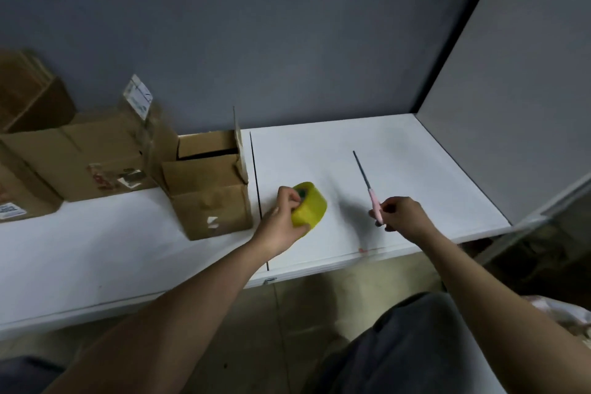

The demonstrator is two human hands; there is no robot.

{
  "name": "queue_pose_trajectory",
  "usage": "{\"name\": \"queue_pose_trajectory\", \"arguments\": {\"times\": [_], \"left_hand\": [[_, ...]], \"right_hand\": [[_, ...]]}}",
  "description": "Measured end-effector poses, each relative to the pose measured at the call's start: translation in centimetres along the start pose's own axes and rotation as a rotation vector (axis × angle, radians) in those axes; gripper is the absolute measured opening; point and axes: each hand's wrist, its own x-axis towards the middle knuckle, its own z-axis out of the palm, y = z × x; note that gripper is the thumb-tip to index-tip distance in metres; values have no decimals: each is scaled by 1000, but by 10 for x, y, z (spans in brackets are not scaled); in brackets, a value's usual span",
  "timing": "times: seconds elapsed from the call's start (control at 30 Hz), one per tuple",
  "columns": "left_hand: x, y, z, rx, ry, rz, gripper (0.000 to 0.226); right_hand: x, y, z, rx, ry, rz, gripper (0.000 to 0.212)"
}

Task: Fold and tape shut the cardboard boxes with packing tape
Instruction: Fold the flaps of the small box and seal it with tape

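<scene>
Small open brown cardboard box [209, 189] sits just left of the left hand [281, 221], flaps up; prob light, walls bendy, so hold by corners. Left hand grips yellow packing-tape roll [310, 205] w/ fingers curled round it. Right hand [401, 214] pinches pink-handled scissors [371, 193], blades pointing away.

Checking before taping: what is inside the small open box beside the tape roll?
The small open box shows only a dark gap behind its folded front flap; any contents are hidden.

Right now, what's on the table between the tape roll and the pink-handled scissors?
Nothing but bare white table and shadow lies between the tape roll and the scissors, in the head view.
</scene>
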Motion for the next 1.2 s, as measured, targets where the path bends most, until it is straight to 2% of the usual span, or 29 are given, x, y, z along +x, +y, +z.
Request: {"name": "queue_pose_trajectory", "arguments": {"times": [0.13,0.17,0.33,0.5,0.77,0.93,1.0,1.1,1.2], "left_hand": [[26,-3,18,313,47,41,44],[31,-3,21,380,54,45,44],[58,-6,40,661,34,64,45],[77,-10,59,876,17,104,54],[84,-8,81,1036,18,109,53],[77,1,74,952,-22,65,48],[70,9,58,855,-24,94,42],[46,20,15,741,72,188,35],[9,24,-36,660,168,306,28]], "right_hand": [[10,0,28,-194,150,55,59],[13,-1,35,-219,164,73,61],[36,7,54,-386,176,131,43],[47,15,59,-544,249,126,34],[49,23,68,-504,238,142,43],[42,22,62,-462,214,120,40],[40,10,55,-482,227,54,31],[33,-29,48,-449,278,-131,21],[17,-88,51,-324,352,-408,15]]}}
